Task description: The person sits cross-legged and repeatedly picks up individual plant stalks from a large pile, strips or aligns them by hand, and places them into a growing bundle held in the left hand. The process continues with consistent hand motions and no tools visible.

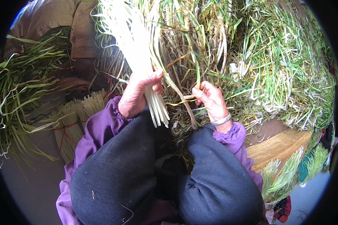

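My left hand (139,91) grips a bunch of pale, slender leafy stalks (158,112), perhaps garlic greens or chives. Their white lower ends point down over my left knee, and the tops are washed out by bright light. Beside the thumb of that hand, one untrimmed stalk (173,85) slants down with a brown, dry lower end. With thumb and fingers together, my right hand (211,99) pinches a thin yellowish leaf strip (198,74) and a withered piece of sheath (189,97) that reaches to this stalk. Whether the strip is still attached to the stalk cannot be told.
Uncleaned stalks (211,36) are heaped ahead, with leaf scraps (281,78) at right. A wooden board (278,146) lies by my right knee, near pale bunches (287,168). At left are red-tied bundles (69,135), long green leaves (28,81) and a tan sack-like cloth (49,17).
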A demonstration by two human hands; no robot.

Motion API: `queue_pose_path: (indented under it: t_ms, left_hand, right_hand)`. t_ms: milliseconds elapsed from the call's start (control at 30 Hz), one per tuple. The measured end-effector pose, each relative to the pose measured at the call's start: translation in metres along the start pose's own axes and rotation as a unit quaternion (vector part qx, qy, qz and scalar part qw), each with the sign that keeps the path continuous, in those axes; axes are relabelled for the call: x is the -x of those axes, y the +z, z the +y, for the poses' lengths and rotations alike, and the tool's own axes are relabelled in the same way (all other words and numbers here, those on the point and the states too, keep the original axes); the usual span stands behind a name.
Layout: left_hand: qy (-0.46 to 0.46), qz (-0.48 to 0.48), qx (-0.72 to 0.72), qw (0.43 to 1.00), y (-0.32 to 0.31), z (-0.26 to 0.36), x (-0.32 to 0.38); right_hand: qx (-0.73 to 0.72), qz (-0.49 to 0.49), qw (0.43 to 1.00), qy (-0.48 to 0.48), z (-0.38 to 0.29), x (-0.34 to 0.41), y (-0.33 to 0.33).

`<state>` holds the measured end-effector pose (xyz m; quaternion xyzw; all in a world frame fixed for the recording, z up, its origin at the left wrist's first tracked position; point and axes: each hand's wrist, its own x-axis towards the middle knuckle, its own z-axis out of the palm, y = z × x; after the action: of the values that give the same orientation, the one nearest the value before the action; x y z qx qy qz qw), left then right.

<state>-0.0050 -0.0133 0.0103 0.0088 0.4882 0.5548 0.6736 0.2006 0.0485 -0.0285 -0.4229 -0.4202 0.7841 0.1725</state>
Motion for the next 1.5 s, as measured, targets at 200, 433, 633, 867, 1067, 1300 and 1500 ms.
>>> queue_pose_path:
  t_ms: [200,433,633,867,1067,1300,1500]
  left_hand:
    - [-0.031,-0.049,0.002,0.998,0.0,0.002,-0.001]
    - [-0.066,-0.094,-0.002,0.993,-0.004,0.008,0.0]
    - [-0.087,-0.1,-0.037,0.99,-0.004,0.011,0.001]
    - [-0.082,-0.088,-0.089,0.989,-0.006,0.005,-0.003]
    - [-0.065,-0.098,-0.116,0.986,-0.009,-0.001,-0.005]
    - [-0.06,-0.083,-0.139,0.985,-0.011,-0.002,-0.003]
    - [-0.063,-0.11,-0.12,0.985,-0.008,0.001,0.001]
  right_hand:
    - [0.004,-0.048,0.999,0.002,-0.002,-0.003,0.003]
    - [-0.035,-0.082,0.996,0.003,-0.01,-0.009,0.01]
    - [-0.131,-0.223,0.966,0.024,-0.011,-0.006,0.035]
    - [-0.263,-0.21,0.934,0.119,-0.009,-0.005,0.038]
    - [-0.281,-0.177,0.933,0.139,-0.01,-0.001,0.043]
    - [-0.233,-0.188,0.952,0.065,-0.02,-0.002,0.039]
    - [-0.185,-0.131,0.971,0.079,-0.009,-0.006,0.041]
